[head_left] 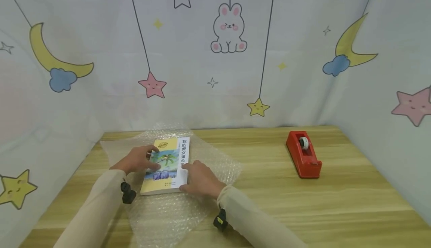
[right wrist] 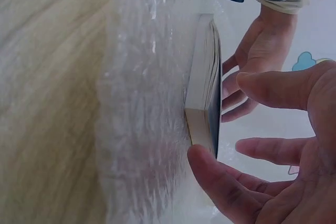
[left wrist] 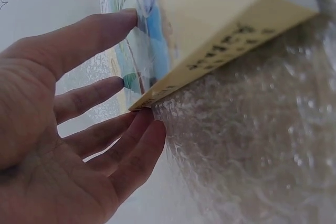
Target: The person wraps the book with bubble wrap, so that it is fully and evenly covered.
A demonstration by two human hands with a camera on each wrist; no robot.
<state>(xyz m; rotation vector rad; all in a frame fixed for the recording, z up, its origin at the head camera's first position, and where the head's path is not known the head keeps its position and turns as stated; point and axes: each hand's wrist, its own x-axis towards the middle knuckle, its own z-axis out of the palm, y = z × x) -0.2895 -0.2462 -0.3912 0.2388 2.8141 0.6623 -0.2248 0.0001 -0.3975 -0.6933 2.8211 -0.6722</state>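
Note:
A paperback book [head_left: 165,182] with a yellow and white cover and a painted picture lies face up on a sheet of bubble wrap [head_left: 158,218]. My left hand [head_left: 136,160] rests at the book's left side. In the left wrist view its thumb and a finger touch the cover, while other fingers [left wrist: 139,156] are at the spine's lower edge. On the opposite side is my right hand [head_left: 203,180], at the page edge. The right wrist view shows one fingertip [right wrist: 199,156] against the book's side, the other fingers fairly straight. Neither hand curls around the book.
A red tape dispenser [head_left: 304,162] with a roll of tape stands on the right of the wooden table [head_left: 269,203]. Behind and beside the table hangs a white curtain [head_left: 188,53] printed with stars, moons and rabbits.

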